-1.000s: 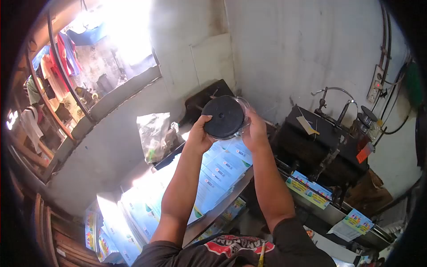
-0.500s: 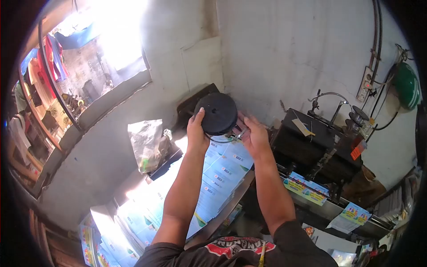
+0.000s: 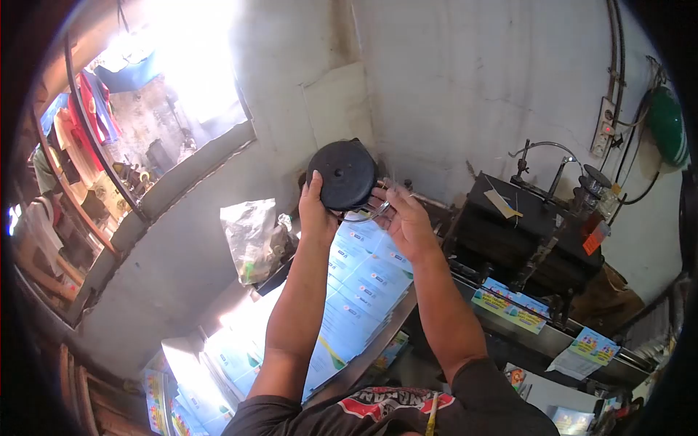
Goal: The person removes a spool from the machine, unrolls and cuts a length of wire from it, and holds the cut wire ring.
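My left hand (image 3: 315, 211) grips a round black spool (image 3: 342, 174) from its lower left edge and holds it up in front of the wall. My right hand (image 3: 404, 219) is just right of the spool, its fingers pinching a thin loop of wire (image 3: 362, 214) that comes off the spool's lower edge. Below both hands lies a fanned row of light blue printed sheets (image 3: 356, 283) on a bench.
A black machine (image 3: 531, 232) with a wire arm stands at the right, with printed cards (image 3: 509, 305) on its front ledge. A crumpled plastic bag (image 3: 251, 229) lies left of the sheets. A barred window (image 3: 131, 138) is at the left, a switch box (image 3: 606, 127) on the wall.
Both hands have lifted the spool higher and slightly left. My right hand has come off the spool's side and now pinches the wire below it.
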Available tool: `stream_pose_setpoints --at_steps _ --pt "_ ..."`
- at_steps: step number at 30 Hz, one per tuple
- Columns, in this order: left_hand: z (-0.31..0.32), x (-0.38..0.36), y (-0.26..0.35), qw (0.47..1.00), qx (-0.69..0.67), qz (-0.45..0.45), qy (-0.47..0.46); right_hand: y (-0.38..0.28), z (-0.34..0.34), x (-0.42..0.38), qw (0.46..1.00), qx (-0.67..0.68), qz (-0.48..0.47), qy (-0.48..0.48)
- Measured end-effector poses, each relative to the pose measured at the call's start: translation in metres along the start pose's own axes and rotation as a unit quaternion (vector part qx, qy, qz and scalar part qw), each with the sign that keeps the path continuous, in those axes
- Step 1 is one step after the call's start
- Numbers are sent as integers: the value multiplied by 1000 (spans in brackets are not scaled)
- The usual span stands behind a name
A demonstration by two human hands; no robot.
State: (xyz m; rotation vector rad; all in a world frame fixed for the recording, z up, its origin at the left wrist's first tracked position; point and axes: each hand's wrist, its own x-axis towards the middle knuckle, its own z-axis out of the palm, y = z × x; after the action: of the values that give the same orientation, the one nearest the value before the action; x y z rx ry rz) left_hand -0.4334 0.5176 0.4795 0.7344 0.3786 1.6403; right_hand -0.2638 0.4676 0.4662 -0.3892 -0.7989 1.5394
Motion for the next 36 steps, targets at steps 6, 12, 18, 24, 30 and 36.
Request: stream_pose_setpoints --at_steps 6,12,18,24,30,36 --pt "-1 -27 -4 995 -84 -45 -2 12 -8 6 992 -92 -78 29" --pt "-18 -57 18 988 -96 -122 -1 18 -20 -3 992 -126 -19 9" --pt "-31 -106 12 992 57 -111 3 35 -35 -20 994 -93 39 32" --pt "-11 -166 -20 964 251 -5 83 67 -63 -43 986 -5 120 118" --pt "-8 -201 -48 912 394 103 49 55 -37 -66 981 87 132 113" --pt "-14 -209 -61 893 430 130 -10 66 -82 -61 984 138 94 63"
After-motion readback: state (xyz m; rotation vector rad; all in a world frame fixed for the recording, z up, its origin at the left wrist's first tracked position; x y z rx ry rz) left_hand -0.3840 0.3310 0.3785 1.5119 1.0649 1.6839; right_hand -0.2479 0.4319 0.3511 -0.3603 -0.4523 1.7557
